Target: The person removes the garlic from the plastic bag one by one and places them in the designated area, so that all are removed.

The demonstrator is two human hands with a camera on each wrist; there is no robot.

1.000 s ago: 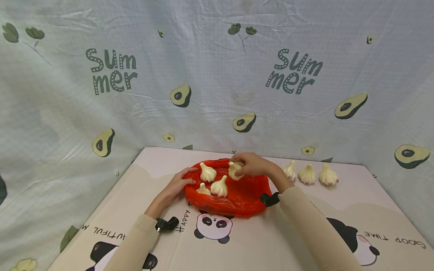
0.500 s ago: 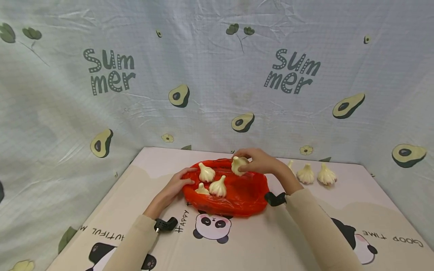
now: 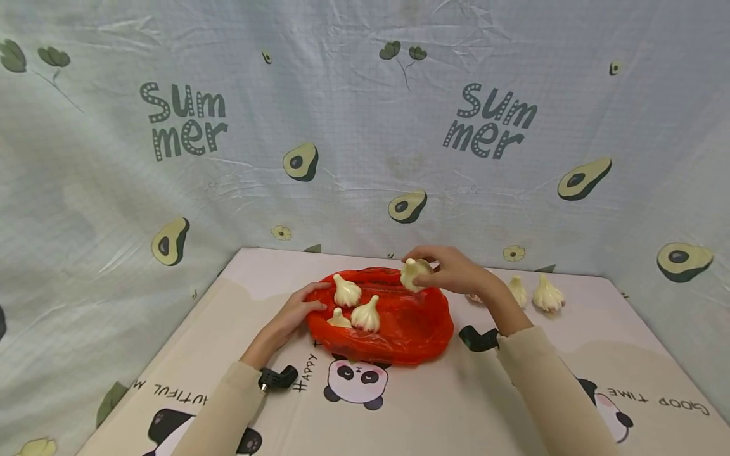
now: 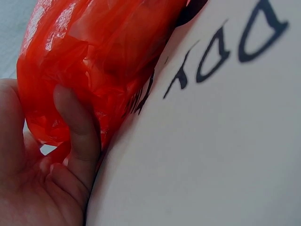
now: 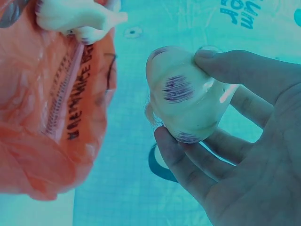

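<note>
My right hand (image 3: pixel 447 271) holds a garlic bulb (image 3: pixel 415 274) above the back right rim of an open red plastic bag (image 3: pixel 413 335). In the right wrist view the thumb and fingers grip the same garlic bulb (image 5: pixel 181 94), pale with purple streaks. My left hand (image 3: pixel 295 310) is at the bag's left side, the bag's edge between thumb and fingers; the left wrist view shows the thumb lying along the red plastic bag (image 4: pixel 94 61). Inside the bag lie three garlic bulbs, one at the back (image 3: pixel 346 291), one in the middle (image 3: pixel 366 315), one partly hidden at the front left.
To the right on the table (image 3: pixel 422 405), near its back edge, a garlic bulb (image 3: pixel 549 295) stands beside another garlic bulb (image 3: pixel 517 291), partly covered by my right arm. A third is mostly hidden behind the arm. A printed cloth (image 3: pixel 342 126) hangs behind the table.
My right hand has lifted the garlic bulb up from inside the bag and carried it rightward to the rim. My left hand has stayed at the bag's left side.
</note>
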